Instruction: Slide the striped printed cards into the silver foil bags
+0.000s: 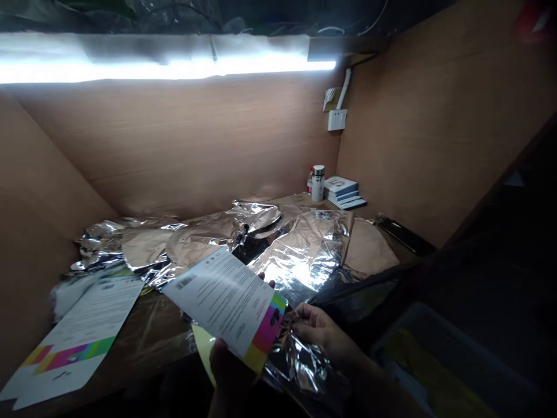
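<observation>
My left hand grips a white printed card packet with a barcode and a rainbow-coloured band at one end. The thumb lies on its near edge, and fingertips show past its far edge. Close to the packet's coloured end, my right hand pinches crumpled silver foil film between thumb and fingers. Part of the foil is hidden behind the packet and in shadow. A pale yellow sheet sticks out beneath the packet by my left thumb.
Another printed card packet lies at the left. Several foil-wrapped round brown pieces spread over the table. At the back right stand a white bottle and a stack of booklets. A dark phone-like slab lies by the right wall.
</observation>
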`<state>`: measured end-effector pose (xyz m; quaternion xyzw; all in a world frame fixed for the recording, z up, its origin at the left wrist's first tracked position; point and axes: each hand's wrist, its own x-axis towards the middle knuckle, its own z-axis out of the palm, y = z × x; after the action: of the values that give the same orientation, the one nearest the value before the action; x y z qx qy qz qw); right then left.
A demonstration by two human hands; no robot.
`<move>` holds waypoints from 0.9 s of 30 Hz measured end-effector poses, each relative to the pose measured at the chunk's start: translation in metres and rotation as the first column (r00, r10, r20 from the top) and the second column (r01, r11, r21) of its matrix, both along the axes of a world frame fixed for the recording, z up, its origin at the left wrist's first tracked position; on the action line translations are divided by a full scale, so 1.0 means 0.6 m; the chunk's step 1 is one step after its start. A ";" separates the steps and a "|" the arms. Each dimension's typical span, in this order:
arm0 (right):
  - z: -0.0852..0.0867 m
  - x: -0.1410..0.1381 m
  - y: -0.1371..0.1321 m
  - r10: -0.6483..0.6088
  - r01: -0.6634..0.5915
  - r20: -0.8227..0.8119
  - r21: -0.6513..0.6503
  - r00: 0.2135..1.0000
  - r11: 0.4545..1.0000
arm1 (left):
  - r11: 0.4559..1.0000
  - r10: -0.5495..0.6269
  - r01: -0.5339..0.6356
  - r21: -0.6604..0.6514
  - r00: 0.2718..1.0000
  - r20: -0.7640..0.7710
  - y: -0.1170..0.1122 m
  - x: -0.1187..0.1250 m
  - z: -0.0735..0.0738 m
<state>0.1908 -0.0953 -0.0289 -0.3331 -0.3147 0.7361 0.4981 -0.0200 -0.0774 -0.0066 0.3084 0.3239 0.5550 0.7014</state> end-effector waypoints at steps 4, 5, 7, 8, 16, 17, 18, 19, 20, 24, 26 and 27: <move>0.012 -0.013 0.008 -0.052 0.053 -0.033 0.026 0.998 0.998 | 0.999 -0.012 0.014 -0.042 1.000 0.028 -0.004 0.033 0.001; 0.017 -0.014 0.009 -0.047 0.048 -0.038 0.039 0.998 0.998 | 0.999 -0.018 0.020 -0.035 0.999 0.049 -0.004 0.040 0.008; 0.023 -0.010 0.010 -0.021 0.020 0.002 0.040 1.000 0.999 | 0.999 -0.043 0.043 0.003 0.993 0.109 -0.002 0.050 0.027; 0.024 -0.007 0.011 -0.007 0.005 0.046 0.031 0.999 1.000 | 0.998 -0.057 0.054 0.032 0.989 0.139 0.000 0.054 0.036; 0.011 -0.004 0.040 -0.133 0.115 0.265 0.082 0.955 0.990 | 0.991 -0.051 0.026 0.134 0.982 0.183 0.004 0.073 0.026; 0.015 -0.007 0.044 -0.187 0.165 0.295 0.099 0.937 0.981 | 0.991 -0.076 0.053 0.120 0.979 0.191 0.006 0.076 0.018; 0.023 -0.009 0.047 -0.251 0.223 0.324 0.121 0.912 0.967 | 0.992 -0.091 0.072 0.100 0.975 0.201 0.009 0.079 0.011; 0.033 -0.010 0.047 -0.306 0.269 0.352 0.150 0.885 0.951 | 0.994 -0.086 0.070 0.082 0.971 0.221 0.014 0.082 0.007; 0.045 -0.008 0.044 -0.343 0.290 0.379 0.191 0.859 0.938 | 0.996 -0.066 0.050 0.069 0.965 0.256 0.020 0.086 0.006; 0.092 0.015 0.000 -0.468 0.058 0.584 0.583 0.663 0.810 | 0.996 -0.018 -0.022 0.082 0.885 0.466 0.048 0.090 0.018; 0.101 0.027 -0.026 -0.609 -0.229 0.632 0.760 0.479 0.608 | 0.996 -0.070 0.036 0.076 0.855 0.515 0.056 0.088 0.027; 0.100 0.030 -0.036 -0.677 -0.360 0.616 0.787 0.403 0.502 | 0.996 -0.086 0.060 0.065 0.846 0.526 0.058 0.087 0.030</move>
<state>0.2090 -0.1167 0.0309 -0.4152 -0.7994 0.1139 0.4191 0.0321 -0.0428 0.0112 0.1722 0.0938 0.5986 0.7767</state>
